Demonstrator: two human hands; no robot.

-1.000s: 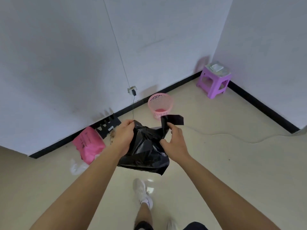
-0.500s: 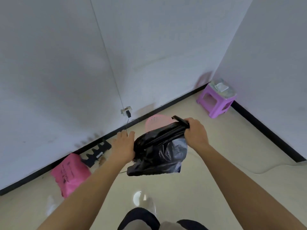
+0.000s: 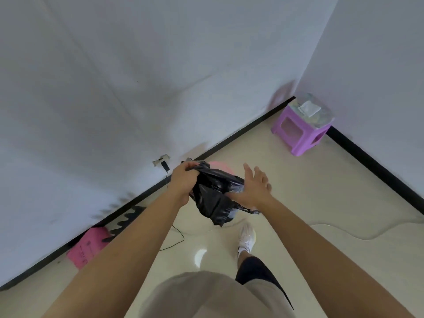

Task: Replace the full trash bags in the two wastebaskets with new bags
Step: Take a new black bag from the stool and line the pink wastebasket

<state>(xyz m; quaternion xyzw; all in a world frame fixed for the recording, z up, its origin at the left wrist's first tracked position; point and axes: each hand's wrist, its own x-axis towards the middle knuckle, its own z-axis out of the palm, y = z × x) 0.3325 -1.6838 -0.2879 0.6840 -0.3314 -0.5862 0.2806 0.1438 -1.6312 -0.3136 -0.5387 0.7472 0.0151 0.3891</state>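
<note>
Black trash bag (image 3: 214, 193) gripped at its top by left hand (image 3: 183, 180), right hand (image 3: 251, 188) flat against it, fingers straight.

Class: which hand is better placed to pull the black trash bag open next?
Probably the right hand: it is open, fingers straight, against the black trash bag, while the left hand grips the bag's top.

No legible text, brand, number or sign is recorded; dark printed marks are noted on the pink bag (image 3: 88, 246), lying against the wall far to the left of the purple stool (image 3: 300, 134), but they are too blurred to be read.
</note>
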